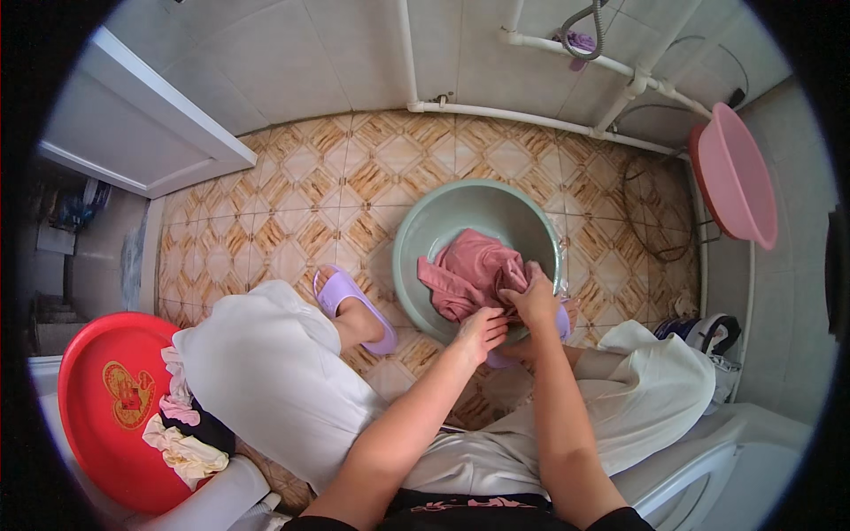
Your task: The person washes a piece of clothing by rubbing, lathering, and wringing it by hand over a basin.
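Note:
A grey-green plastic basin point(408, 255) stands on the floor between my feet. Bunched inside it is a dusty-pink cloth garment point(465, 265), whose folds lean against the basin's right side. My right hand point(535, 299) grips a gathered part of this garment near the basin's right rim. Close beside it, at the near side of the basin, my left hand point(483, 334) pinches an edge of the same garment with curled fingers. The hands and the folds hide exactly how much cloth is held.
A red basin point(86, 398) with several garments point(189, 451) at its edge sits left. A pink basin point(744, 176) hangs at the right wall. White pipes point(518, 114) follow the far wall; a white door point(153, 119) stands far left. A white appliance point(724, 464) is near right.

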Demonstrator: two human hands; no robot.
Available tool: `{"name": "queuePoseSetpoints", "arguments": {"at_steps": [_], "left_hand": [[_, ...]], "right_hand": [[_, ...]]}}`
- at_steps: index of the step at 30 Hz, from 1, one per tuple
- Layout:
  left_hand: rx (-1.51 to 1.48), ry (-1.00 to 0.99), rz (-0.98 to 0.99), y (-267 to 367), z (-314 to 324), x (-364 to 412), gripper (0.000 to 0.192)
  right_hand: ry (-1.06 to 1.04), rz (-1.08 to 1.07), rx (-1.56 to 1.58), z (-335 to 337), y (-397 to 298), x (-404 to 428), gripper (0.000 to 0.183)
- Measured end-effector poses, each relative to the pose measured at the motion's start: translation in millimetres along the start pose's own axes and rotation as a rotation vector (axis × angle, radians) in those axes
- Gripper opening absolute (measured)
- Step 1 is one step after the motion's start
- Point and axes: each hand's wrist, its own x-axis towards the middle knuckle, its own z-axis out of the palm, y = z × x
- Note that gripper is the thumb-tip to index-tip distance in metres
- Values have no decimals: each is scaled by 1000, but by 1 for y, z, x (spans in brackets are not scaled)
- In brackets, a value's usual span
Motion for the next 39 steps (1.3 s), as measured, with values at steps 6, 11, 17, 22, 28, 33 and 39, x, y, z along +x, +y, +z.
{"name": "queuePoseSetpoints", "arguments": {"at_steps": [6, 11, 17, 22, 28, 33, 39], "left_hand": [[-192, 200, -189, 36, 21, -27, 60], [-148, -493, 399, 52, 6, 2, 58], [-383, -170, 277, 34, 26, -23, 38], [-329, -313, 303, 40, 6, -9, 35], [-173, -566, 517, 22, 4, 9, 34], [-302, -282, 339, 20, 3, -1, 31], [-225, -7, 245, 37, 34, -33, 31]], "right_hand": [[217, -74, 309, 0, -18, -7, 24], [86, -369, 397, -18, -101, -85, 23], [267, -203, 259, -8, -83, -21, 15], [279, -223, 339, -16, -83, -31, 17], [302, -271, 159, -11, -91, -28, 21], [411, -147, 273, -16, -62, -12, 23], [365, -561, 124, -9, -96, -51, 20]]}}
